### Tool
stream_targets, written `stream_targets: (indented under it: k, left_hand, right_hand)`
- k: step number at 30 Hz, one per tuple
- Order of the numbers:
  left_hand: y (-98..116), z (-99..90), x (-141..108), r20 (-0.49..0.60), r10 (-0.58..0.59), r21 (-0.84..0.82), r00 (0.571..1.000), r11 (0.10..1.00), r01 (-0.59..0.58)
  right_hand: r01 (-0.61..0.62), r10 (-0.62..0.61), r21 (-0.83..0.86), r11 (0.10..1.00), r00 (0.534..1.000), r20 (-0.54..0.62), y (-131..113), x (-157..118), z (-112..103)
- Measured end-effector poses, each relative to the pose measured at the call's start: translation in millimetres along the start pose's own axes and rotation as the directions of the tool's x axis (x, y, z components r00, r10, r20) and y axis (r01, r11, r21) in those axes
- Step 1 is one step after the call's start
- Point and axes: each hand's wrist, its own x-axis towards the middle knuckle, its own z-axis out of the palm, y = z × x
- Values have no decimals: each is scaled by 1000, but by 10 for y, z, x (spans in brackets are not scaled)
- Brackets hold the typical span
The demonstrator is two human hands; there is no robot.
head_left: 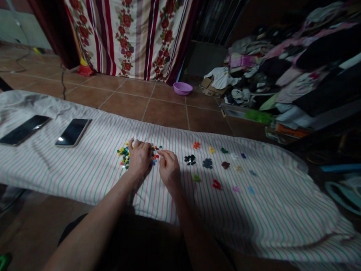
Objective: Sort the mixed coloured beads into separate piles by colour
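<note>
My left hand (140,158) lies palm down with its fingers curled over a mound of small plastic bricks (124,155), mixed yellow, green, red and blue. My right hand (170,169) sits just beside it, with its fingers (163,154) bunched and reaching toward a few loose bricks (154,155) at the left hand's edge. Neither hand is flat open, but at this size I cannot tell whether either one holds a brick.

Both forearms angle in from below, wrists low and close to the striped cloth (81,170). At 3 o'clock from my hands, separate little clusters are spread out, among them black bricks (190,159), blue-grey bricks (207,163) and red bricks (216,184). The work in hand looks like picking through the mixed bricks, and separating one from so tight a mound calls for fingertip care.

Two smartphones (24,130) (73,132) lie face up at 9 o'clock. Beyond the cloth, a purple basin (183,88) sits on the tile floor (164,112) around 12 o'clock, and a heap of clothes (284,68) rises toward 2 o'clock.
</note>
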Motion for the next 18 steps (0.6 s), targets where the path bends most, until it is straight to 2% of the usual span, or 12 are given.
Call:
stream_targets:
  k: [3, 7, 10, 14, 18]
  left_hand:
    - [35, -38, -10, 19, -29, -54, 999, 998, 30]
    - [55, -75, -18, 90, -109, -236, 990, 963, 128]
    - [36, -80, -23, 186, -196, -407, 963, 876, 257]
    - [14, -74, -47, 290, -212, -610, 933, 710, 351]
    - [53, -91, -95, 334, -234, -667, 913, 625, 405]
  right_hand:
    - [6, -6, 14, 1000, 1000, 8, 6, -10, -19]
    - [7, -9, 60, 998, 999, 34, 15, -21, -57]
    - [-2, -5, 88, 996, 996, 84, 3, -29, -90]
    - [-22, 8, 121, 992, 992, 122, -39, -39, -122]
    - [-31, 15, 137, 990, 993, 119, -75, -49, -151]
